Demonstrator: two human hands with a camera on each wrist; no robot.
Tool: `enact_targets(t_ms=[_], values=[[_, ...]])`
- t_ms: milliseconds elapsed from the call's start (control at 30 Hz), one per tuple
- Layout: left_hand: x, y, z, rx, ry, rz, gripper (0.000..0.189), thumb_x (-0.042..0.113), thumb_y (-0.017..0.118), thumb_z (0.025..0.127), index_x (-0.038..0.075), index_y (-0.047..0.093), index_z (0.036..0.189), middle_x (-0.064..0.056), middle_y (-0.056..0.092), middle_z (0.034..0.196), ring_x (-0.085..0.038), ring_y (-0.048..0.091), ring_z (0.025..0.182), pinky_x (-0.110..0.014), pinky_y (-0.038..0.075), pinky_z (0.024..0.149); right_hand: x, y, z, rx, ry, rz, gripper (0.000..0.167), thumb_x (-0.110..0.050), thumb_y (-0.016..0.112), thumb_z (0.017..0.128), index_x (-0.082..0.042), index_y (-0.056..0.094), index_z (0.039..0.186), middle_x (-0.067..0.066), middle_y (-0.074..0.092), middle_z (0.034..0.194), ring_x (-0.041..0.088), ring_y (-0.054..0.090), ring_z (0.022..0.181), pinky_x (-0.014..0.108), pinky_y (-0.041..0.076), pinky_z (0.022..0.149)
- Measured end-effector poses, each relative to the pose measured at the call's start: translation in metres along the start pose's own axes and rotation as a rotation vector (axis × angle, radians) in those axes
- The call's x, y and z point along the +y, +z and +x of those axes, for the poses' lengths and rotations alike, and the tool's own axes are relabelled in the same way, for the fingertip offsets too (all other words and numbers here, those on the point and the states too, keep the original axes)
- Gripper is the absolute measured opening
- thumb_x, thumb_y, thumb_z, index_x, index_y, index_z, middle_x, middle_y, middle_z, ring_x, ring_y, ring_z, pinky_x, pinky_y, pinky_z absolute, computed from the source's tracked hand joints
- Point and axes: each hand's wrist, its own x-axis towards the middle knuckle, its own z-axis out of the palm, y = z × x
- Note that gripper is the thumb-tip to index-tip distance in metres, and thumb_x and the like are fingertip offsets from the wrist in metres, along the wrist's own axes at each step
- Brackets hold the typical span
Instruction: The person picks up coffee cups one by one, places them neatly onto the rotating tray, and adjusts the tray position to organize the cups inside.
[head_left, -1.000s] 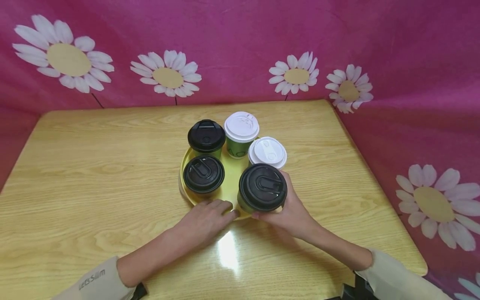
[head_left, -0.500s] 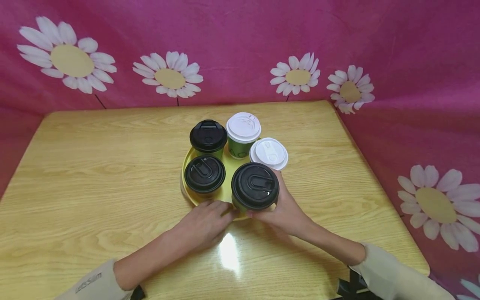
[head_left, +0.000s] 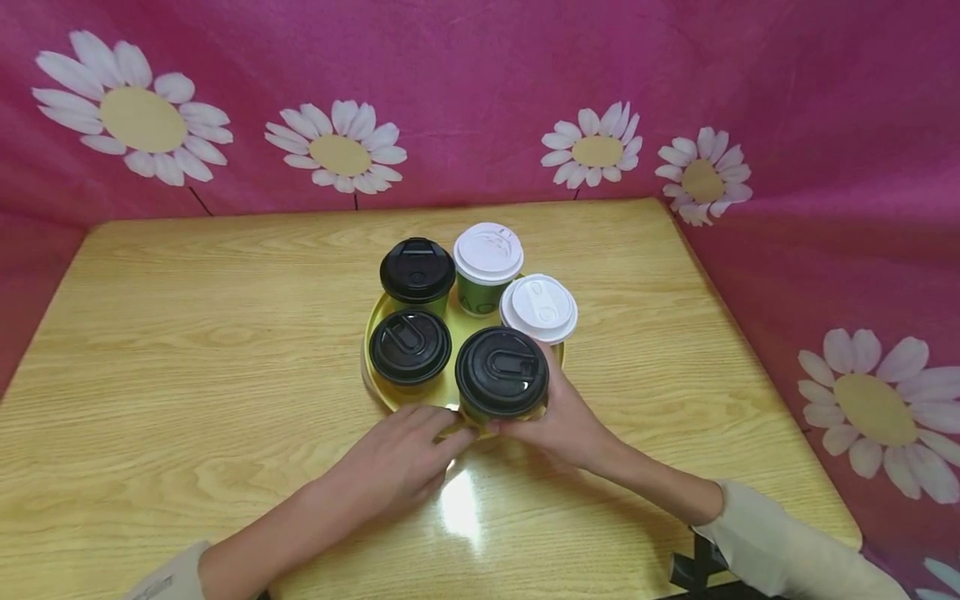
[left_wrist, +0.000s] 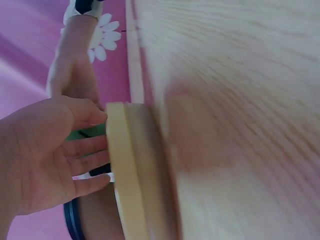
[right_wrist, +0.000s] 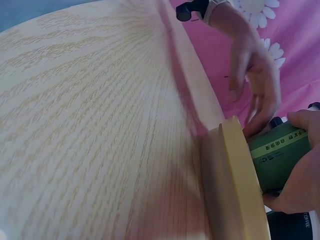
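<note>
My right hand [head_left: 573, 425] grips a paper coffee cup [head_left: 502, 371] with a black lid, over the near right part of a round yellow tray [head_left: 465, 335]. Its green side [right_wrist: 280, 157] shows upright in the right wrist view, close over the tray floor. At the tray's near rim is my left hand [head_left: 408, 450], its fingers [left_wrist: 87, 162] fairly straight and reaching in past the edge, holding nothing. Two more black-lidded cups [head_left: 410, 346] stand on the tray's left side. Two white-lidded cups [head_left: 489, 252] stand at its back and right.
The tray stands on a wood-grain table [head_left: 225, 333]. Behind and to the right hangs a pink cloth [head_left: 480, 83] printed with daisies. Light glares on the tabletop in front of the tray.
The right hand has moved the black-lidded cup leftward, away from the white-lidded cup on the right. My left hand has drawn back slightly toward me at the rim.
</note>
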Motion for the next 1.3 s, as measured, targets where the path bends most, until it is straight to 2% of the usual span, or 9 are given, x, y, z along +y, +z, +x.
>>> enact_targets(t_ms=[267, 467, 567, 733, 867, 1100, 1300], values=[[0.005, -0.025, 0.006, 0.050, 0.030, -0.030, 0.037, 0.012, 0.072, 0.084, 0.011, 0.064, 0.120, -0.004, 0.062, 0.106, -0.021, 0.063, 0.096, -0.034, 0.055, 0.082, 0.004, 0.001, 0.000, -0.003, 0.004, 0.016, 0.096, 0.008, 0.085, 0.068, -0.010, 0.035, 0.148, 0.006, 0.050, 0.143, 0.023, 0.041, 0.136, 0.042, 0.023, 0.117], [0.005, -0.041, 0.011, 0.116, 0.056, -0.061, 0.038, 0.010, 0.071, 0.082, 0.010, 0.065, 0.120, -0.004, 0.065, 0.109, -0.020, 0.064, 0.094, -0.034, 0.056, 0.078, 0.008, 0.001, 0.000, -0.013, 0.005, -0.016, 0.097, 0.004, 0.086, 0.068, -0.012, 0.035, 0.149, 0.005, 0.050, 0.144, 0.022, 0.042, 0.136, 0.042, 0.024, 0.117], [0.004, -0.045, 0.012, 0.171, 0.078, -0.057, 0.035, 0.009, 0.065, 0.084, 0.009, 0.064, 0.118, -0.004, 0.066, 0.107, -0.020, 0.065, 0.092, -0.034, 0.056, 0.076, 0.009, 0.001, 0.000, -0.017, 0.016, -0.017, 0.098, 0.004, 0.087, 0.068, -0.013, 0.035, 0.150, 0.005, 0.050, 0.145, 0.021, 0.042, 0.136, 0.043, 0.023, 0.117], [0.003, -0.050, 0.015, 0.274, 0.092, -0.033, 0.029, 0.013, 0.047, 0.094, 0.007, 0.064, 0.116, -0.004, 0.065, 0.105, -0.020, 0.064, 0.089, -0.035, 0.056, 0.070, 0.009, 0.002, 0.000, -0.025, 0.028, -0.019, 0.099, 0.002, 0.088, 0.068, -0.014, 0.035, 0.150, 0.004, 0.050, 0.144, 0.022, 0.041, 0.137, 0.043, 0.022, 0.118], [0.002, -0.052, 0.018, 0.312, 0.081, -0.003, 0.030, 0.015, 0.040, 0.098, 0.006, 0.065, 0.113, -0.005, 0.065, 0.105, -0.021, 0.063, 0.090, -0.035, 0.055, 0.069, 0.009, 0.002, 0.001, -0.030, 0.033, -0.059, 0.099, 0.000, 0.089, 0.068, -0.015, 0.036, 0.150, 0.003, 0.051, 0.143, 0.021, 0.042, 0.136, 0.041, 0.023, 0.117], [0.000, -0.051, 0.022, 0.331, 0.088, 0.018, 0.030, 0.013, 0.042, 0.097, 0.006, 0.066, 0.113, -0.006, 0.065, 0.110, -0.023, 0.063, 0.096, -0.037, 0.055, 0.078, 0.008, 0.001, 0.003, -0.035, 0.049, -0.122, 0.100, -0.003, 0.090, 0.068, -0.016, 0.035, 0.151, 0.002, 0.050, 0.144, 0.020, 0.042, 0.135, 0.042, 0.025, 0.116], [-0.003, -0.050, 0.024, 0.279, 0.081, 0.022, 0.033, 0.016, 0.046, 0.097, 0.007, 0.064, 0.123, -0.011, 0.063, 0.122, -0.027, 0.060, 0.111, -0.041, 0.051, 0.094, 0.008, 0.001, 0.005, -0.050, 0.057, -0.120, 0.098, -0.002, 0.088, 0.070, -0.018, 0.035, 0.151, 0.000, 0.051, 0.143, 0.018, 0.044, 0.135, 0.041, 0.027, 0.116]])
